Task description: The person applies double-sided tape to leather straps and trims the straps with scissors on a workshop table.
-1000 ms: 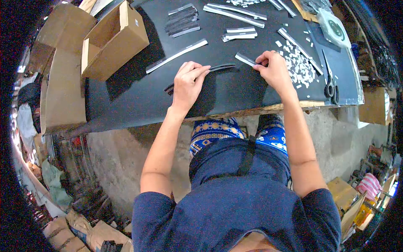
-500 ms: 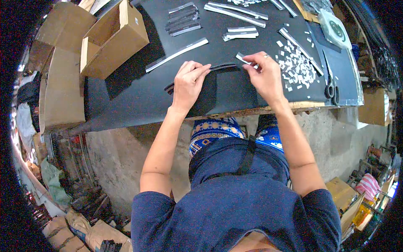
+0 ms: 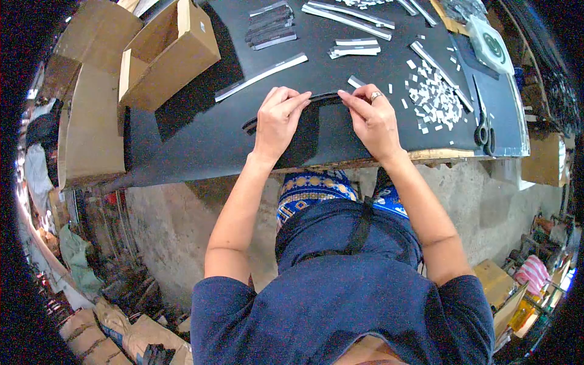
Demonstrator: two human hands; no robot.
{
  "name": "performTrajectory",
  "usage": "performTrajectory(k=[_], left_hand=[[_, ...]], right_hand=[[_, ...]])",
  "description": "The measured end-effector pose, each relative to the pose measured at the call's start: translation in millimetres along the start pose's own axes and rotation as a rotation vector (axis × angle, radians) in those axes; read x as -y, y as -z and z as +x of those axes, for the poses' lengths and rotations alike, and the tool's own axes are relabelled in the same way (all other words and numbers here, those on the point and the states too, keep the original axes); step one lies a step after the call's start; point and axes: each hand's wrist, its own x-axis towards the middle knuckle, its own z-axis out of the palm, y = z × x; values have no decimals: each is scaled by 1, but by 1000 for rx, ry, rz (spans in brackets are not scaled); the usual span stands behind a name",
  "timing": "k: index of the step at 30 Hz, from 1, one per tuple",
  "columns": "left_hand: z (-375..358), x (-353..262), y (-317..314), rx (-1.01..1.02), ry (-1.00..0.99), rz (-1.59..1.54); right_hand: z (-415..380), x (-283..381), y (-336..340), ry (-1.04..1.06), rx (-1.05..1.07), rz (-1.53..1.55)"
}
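Observation:
A thin, slightly curved black strip (image 3: 326, 98) is held between my two hands above the black tabletop. My left hand (image 3: 278, 118) is closed around it in a pinch, and its left end (image 3: 250, 126) sticks out past that hand. The fingertips of my right hand (image 3: 371, 115) are pressed together at the strip's right end. Just behind those fingers lies a short white-and-grey strip (image 3: 356, 81). A long white-edged strip (image 3: 261, 77) rests on the table beyond my left hand.
Small white pieces (image 3: 437, 100) are heaped to the right, near black-handled scissors (image 3: 482, 131). A stack of dark strips (image 3: 271, 25) and several white strips (image 3: 354, 47) lie farther back. An open cardboard box (image 3: 173, 61) stands at the left. The wooden table edge (image 3: 435, 154) runs before me.
My right hand has moved left from the short white-and-grey strip to the black strip's right end, and its fingers now pinch there. My left hand keeps its hold.

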Motion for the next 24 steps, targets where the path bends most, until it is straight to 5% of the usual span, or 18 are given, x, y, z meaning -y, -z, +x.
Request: performTrajectory(k=[24], left_hand=[[0, 1, -1, -10, -15, 13]], right_hand=[[-4, -1, -5, -4, 53, 7]])
